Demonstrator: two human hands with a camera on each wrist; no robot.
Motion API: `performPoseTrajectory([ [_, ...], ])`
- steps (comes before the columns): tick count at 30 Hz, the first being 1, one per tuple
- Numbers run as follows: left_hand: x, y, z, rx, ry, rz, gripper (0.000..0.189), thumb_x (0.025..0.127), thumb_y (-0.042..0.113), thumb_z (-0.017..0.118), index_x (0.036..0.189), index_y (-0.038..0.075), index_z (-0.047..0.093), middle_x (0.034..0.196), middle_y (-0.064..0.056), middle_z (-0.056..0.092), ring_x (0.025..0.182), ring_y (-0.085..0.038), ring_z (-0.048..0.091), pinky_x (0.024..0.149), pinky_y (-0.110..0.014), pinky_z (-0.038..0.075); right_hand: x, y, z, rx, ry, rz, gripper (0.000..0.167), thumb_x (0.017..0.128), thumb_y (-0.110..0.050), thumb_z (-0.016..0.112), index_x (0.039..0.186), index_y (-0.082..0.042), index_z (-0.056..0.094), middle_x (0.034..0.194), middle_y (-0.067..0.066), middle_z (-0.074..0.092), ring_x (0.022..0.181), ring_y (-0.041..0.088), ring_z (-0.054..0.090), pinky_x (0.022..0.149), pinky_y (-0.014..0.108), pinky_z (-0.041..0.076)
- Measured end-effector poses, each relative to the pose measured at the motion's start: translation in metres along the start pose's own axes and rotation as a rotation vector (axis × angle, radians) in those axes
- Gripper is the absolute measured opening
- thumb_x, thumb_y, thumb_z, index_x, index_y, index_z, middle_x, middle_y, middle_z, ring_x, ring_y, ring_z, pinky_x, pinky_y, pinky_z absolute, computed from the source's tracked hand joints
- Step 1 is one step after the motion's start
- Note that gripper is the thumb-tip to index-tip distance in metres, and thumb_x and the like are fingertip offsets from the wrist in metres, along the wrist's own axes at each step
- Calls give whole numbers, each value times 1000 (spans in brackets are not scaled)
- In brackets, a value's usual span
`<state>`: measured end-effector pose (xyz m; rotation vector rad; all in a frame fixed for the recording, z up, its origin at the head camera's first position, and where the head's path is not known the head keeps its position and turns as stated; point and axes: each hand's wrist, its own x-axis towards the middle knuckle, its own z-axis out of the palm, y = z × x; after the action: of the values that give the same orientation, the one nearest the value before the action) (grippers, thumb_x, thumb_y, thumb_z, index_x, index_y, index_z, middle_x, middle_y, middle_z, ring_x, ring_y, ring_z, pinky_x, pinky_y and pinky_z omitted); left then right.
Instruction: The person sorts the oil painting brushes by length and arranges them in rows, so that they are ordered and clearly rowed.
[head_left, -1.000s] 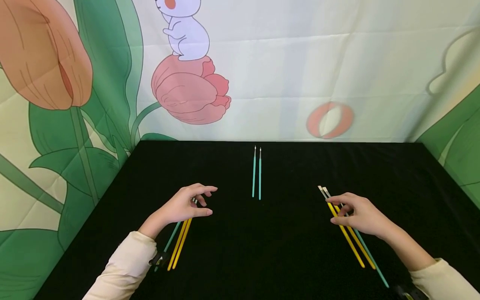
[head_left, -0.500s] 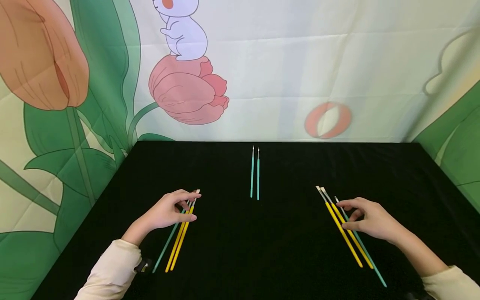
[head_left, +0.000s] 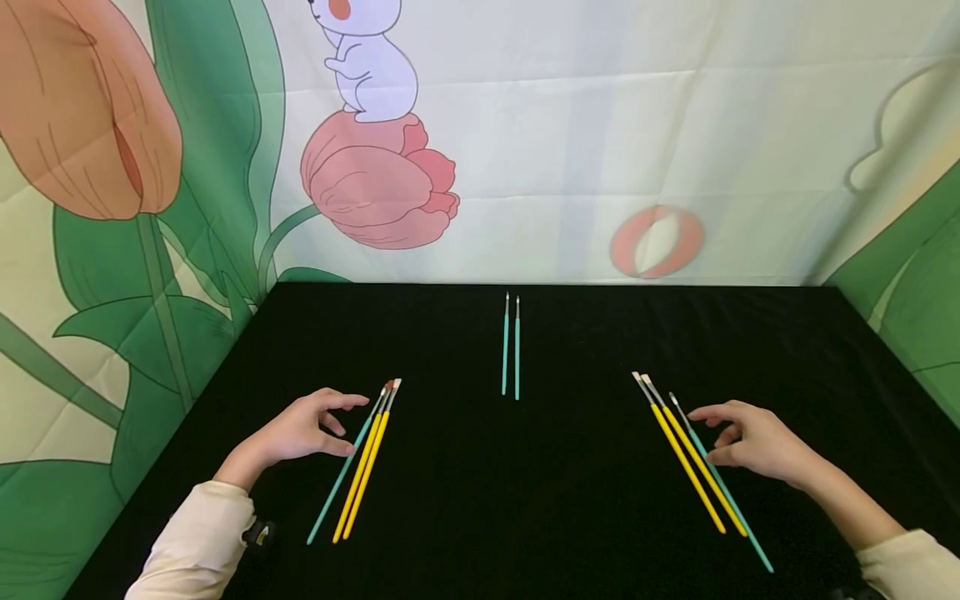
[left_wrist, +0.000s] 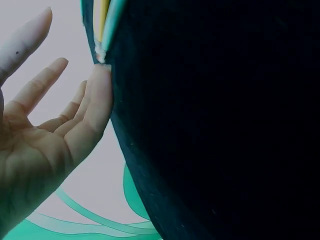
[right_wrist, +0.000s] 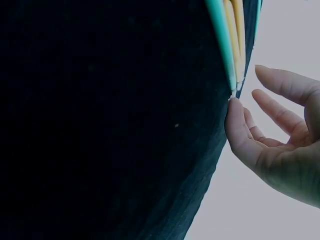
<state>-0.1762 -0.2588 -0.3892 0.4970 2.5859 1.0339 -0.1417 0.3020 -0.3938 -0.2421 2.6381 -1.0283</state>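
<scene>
On the left, two yellow paintbrushes (head_left: 367,475) and a teal paintbrush (head_left: 337,487) lie side by side, bristles pointing away. My left hand (head_left: 303,429) hovers at the teal one, thumb and fingers apart and holding nothing; whether it touches the handle I cannot tell. Another pair of yellow paintbrushes (head_left: 688,467) with a teal paintbrush (head_left: 731,496) lies on the right, slanting the other way. Beside that teal brush is my right hand (head_left: 757,442), its fingers loosely bent around nothing. In both wrist views the hands (left_wrist: 65,125) (right_wrist: 275,135) appear with spread, unoccupied fingers.
Two thin teal paintbrushes (head_left: 512,354) lie parallel at the back middle of the black cloth-covered table (head_left: 525,500). Behind the table hangs a printed curtain (head_left: 540,150) with tulips and a white animal.
My left hand has moved left, off the yellow brushes, so their bristle ends now show. My right hand has drawn right, away from the yellow brushes. The brushes lie as before.
</scene>
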Motion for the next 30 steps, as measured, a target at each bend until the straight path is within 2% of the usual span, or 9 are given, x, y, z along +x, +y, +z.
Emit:
performPoseTrajectory([
  [3,-1,-3,-1,-87,-50,-48,65,70,4,76,129,1,48,119,-26,40,79,-21,57,66,-33,50,2,3,1,48,-30,40,57,69,0,68,123,5,49,110,27,45,72,19,57,57,32,50],
  [7,0,-7,-1,-187,-105,-97,66,71,-2,73,131,-2,44,120,-28,35,71,-19,57,64,-33,52,5,5,3,57,-46,70,58,68,1,67,123,5,49,111,28,44,71,19,57,57,33,50],
  [10,3,-10,-1,-200,-118,-109,67,70,-3,73,130,-4,44,120,-28,35,67,-18,57,63,-32,52,6,5,4,50,-44,76,57,67,2,68,122,5,50,110,28,44,69,19,57,57,33,50],
  [19,9,-9,5,-90,-58,-118,70,63,0,80,127,-1,50,115,-25,38,55,-13,49,52,-25,47,9,5,6,46,-52,54,55,67,3,67,120,5,52,109,28,45,67,19,56,56,33,50],
  [26,11,-9,9,60,-32,-86,74,59,5,83,127,1,51,110,-22,43,57,-14,48,50,-26,44,10,3,7,55,-56,35,55,63,7,63,118,5,52,108,27,45,66,20,55,54,32,49],
  [30,12,-9,11,92,-33,-78,77,58,3,82,128,-1,49,109,-23,43,57,-14,49,50,-26,45,11,4,5,25,-59,53,55,65,4,67,118,5,52,108,27,45,66,19,55,55,33,49],
])
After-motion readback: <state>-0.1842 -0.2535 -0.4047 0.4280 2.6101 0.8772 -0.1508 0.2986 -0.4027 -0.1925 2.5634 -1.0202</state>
